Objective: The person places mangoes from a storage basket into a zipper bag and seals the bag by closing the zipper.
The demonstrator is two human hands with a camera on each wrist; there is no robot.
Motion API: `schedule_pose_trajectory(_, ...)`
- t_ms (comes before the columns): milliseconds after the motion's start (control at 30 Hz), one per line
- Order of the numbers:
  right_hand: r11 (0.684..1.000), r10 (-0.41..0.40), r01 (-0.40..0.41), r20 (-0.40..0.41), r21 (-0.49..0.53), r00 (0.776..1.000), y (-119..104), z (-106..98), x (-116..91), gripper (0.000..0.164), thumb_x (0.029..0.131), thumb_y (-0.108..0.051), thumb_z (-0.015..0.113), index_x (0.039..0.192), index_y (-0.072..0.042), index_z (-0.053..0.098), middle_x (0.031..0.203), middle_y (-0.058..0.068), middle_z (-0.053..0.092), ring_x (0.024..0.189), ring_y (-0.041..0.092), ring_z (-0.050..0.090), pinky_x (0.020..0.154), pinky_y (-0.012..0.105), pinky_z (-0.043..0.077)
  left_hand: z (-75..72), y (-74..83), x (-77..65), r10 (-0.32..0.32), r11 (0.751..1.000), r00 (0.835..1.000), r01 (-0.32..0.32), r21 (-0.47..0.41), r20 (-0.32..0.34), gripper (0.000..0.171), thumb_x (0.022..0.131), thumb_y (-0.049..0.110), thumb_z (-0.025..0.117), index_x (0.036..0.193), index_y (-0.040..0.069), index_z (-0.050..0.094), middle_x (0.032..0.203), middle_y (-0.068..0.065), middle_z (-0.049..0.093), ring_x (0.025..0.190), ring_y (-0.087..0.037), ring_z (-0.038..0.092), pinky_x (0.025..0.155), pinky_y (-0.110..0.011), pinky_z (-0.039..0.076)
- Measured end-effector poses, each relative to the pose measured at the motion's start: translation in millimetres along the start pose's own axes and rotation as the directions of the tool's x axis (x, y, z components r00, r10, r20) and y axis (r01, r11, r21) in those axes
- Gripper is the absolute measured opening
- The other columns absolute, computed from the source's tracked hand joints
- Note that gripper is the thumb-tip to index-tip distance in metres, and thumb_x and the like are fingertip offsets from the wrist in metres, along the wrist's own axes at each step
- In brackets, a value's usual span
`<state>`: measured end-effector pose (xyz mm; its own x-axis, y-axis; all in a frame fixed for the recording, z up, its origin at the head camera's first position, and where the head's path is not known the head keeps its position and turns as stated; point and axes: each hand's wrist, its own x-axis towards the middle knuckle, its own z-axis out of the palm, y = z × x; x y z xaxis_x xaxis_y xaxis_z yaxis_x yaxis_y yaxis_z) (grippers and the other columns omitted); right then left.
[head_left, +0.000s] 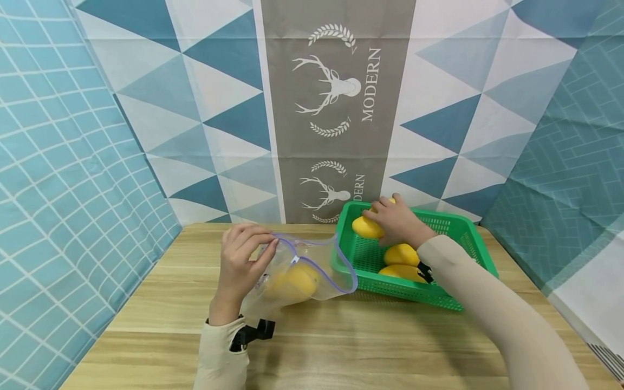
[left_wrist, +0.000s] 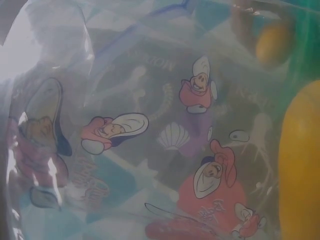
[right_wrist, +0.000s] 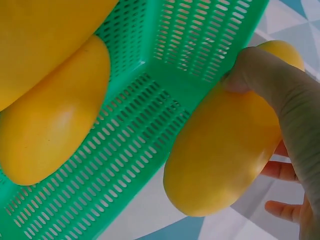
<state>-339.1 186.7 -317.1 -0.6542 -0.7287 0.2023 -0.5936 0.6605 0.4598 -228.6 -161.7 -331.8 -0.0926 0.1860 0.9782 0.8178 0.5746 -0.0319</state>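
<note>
My right hand (head_left: 396, 219) grips a yellow mango (head_left: 366, 227) at the left end of a green plastic basket (head_left: 414, 292). In the right wrist view the thumb lies across this mango (right_wrist: 220, 150), with the fingers behind it. Two other mangoes (head_left: 402, 254) rest in the basket. My left hand (head_left: 244, 254) pinches the rim of a clear zip bag (head_left: 322, 249) with a purple seal and a white slider. The bag's mouth gapes toward the basket, and a mango (head_left: 294, 281) lies inside. Cartoon prints (left_wrist: 200, 87) cover the bag in the left wrist view.
Everything stands on a wood-grain table (head_left: 312, 346). A patterned backdrop (head_left: 336, 108) rises behind the basket, with a blue tiled sheet (head_left: 63, 162) at the left and a teal one (head_left: 580, 162) at the right.
</note>
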Motion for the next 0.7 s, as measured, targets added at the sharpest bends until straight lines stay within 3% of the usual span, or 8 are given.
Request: schedule_pose_trajectory(700,1.0,-0.01,0.009,-0.135,-0.01,0.991,-27,-43,-17,0.067,0.069,-0.038,0.083,0.126,-0.014,0.058,0.12,0.017,0.06,0.11,0.036,0.053,0.095,0.062,0.037,-0.7,1.0,0.2,0.003,1.0,1.0,-0.003,-0.001,-0.003,0.026,0.098,0.021,0.065,0.079,0.004,0.072,0.085,-0.009,0.071,0.086,-0.034,0.06,0.076,-0.052,0.036)
